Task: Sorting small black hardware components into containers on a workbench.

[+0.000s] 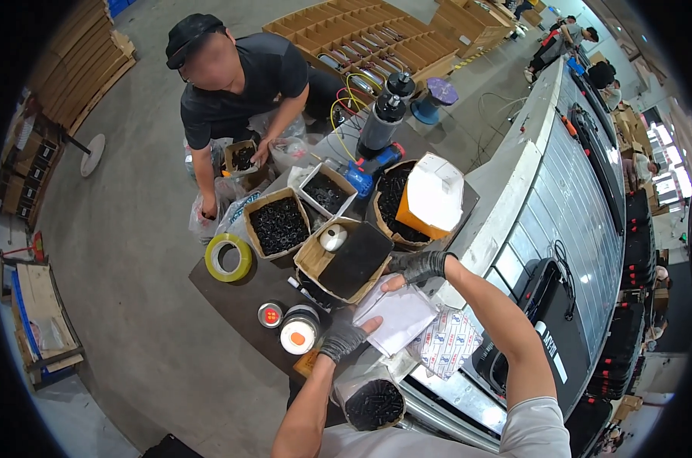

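In fingerless grey gloves, both my hands hold a flat white paper packet [398, 317] near the table's front edge. My left hand [344, 340] grips its near left edge, thumb on top. My right hand [421, 269] closes on its far edge, with some fingers hidden beneath. Beside it lies a printed white and blue packet [449, 343]. Just beyond stands an open cardboard box [315, 263] with a white roll and a black sheet in it. Close to my body is a bag of black screws or similar small parts [374, 404].
A box of small black parts [277, 225], yellow tape roll [230, 257], white-topped can [298, 332] and blue drill [365, 175] crowd the dark table. Silver panels [544, 229] run along the right. A co-worker [243, 84] crouches across the table, hands at bags and a small box.
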The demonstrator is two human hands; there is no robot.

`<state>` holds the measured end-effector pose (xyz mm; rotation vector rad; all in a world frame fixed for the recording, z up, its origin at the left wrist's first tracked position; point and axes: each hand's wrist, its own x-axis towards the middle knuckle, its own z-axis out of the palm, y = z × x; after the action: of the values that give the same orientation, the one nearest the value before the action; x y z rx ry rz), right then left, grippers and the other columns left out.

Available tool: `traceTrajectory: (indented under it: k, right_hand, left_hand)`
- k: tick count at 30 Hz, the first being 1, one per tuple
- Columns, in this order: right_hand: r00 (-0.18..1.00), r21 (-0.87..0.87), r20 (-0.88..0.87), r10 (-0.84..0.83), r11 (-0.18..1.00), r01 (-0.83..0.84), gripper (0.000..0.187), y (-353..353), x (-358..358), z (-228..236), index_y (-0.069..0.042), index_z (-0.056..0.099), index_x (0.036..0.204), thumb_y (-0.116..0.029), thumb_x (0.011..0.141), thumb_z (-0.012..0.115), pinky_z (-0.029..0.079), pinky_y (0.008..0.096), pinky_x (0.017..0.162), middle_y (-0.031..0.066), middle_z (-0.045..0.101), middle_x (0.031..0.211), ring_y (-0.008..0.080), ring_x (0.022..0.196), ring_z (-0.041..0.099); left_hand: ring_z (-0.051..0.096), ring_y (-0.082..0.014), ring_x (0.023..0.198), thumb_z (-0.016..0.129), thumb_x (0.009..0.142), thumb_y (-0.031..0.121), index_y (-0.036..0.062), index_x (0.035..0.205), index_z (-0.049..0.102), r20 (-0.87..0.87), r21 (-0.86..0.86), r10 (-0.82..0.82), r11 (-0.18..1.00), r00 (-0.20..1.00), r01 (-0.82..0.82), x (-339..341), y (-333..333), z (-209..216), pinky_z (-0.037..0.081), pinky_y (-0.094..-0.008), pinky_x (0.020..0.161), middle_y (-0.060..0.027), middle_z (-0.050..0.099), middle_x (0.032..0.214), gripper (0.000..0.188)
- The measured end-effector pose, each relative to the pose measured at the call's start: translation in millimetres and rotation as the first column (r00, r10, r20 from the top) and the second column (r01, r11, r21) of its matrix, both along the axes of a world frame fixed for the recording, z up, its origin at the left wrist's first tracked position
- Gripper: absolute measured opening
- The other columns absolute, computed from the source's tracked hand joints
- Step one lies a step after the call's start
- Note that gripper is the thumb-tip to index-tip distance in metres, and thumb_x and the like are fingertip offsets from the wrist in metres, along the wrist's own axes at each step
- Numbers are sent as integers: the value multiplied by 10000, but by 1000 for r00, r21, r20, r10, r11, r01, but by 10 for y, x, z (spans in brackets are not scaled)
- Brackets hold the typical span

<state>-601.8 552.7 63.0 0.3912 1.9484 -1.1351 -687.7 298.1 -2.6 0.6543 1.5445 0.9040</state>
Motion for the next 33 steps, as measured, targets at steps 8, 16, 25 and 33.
traceTrajectory:
  k: [8, 16, 25, 33]
  right_hand:
    - [994, -47, -37, -98, 994, 97, 776, -56, -11, -110, -19, 524, 1320, -637, 850, 536, 325, 373, 1078, 166, 549, 1313, 315, 1252, 472]
    - [917, 37, -178, -356, 929, 368, 952, -76, 259, -222, -10, 462, 1360, -744, 759, 540, 327, 395, 1087, 227, 476, 1368, 340, 1312, 410]
    - [852, -286, 54, -520, 810, 512, 1076, -247, 1065, 228, 44, 275, 1434, -477, 665, 818, 353, 356, 1071, 216, 451, 1373, 298, 1291, 431]
    - [765, -290, -105, -635, 755, 588, 894, -273, 1177, -126, 29, 397, 1377, -388, 700, 806, 368, 344, 1051, 197, 520, 1318, 279, 1222, 492]
  left_hand:
    - [578, -289, 1076, 768, 732, 381, -52, 1265, 516, 55, -17, 94, 996, 994, -93, 1, 35, -55, 436, -339, 952, -192, 606, 1179, 731]
    - [579, -220, 1070, 764, 783, 402, -45, 1222, 582, 121, -116, 400, 915, 909, -387, 246, 89, 80, 439, -334, 942, -145, 624, 1188, 653]
    - [573, -233, 1040, 759, 822, 254, -37, 1312, 464, 303, -208, 492, 870, 816, -447, 696, -156, 54, 454, -327, 936, -133, 584, 1213, 642]
    - [538, -225, 1107, 706, 862, 188, 18, 1338, 449, 165, -204, 576, 814, 801, -543, 829, -182, -262, 447, -361, 968, -85, 558, 1227, 567]
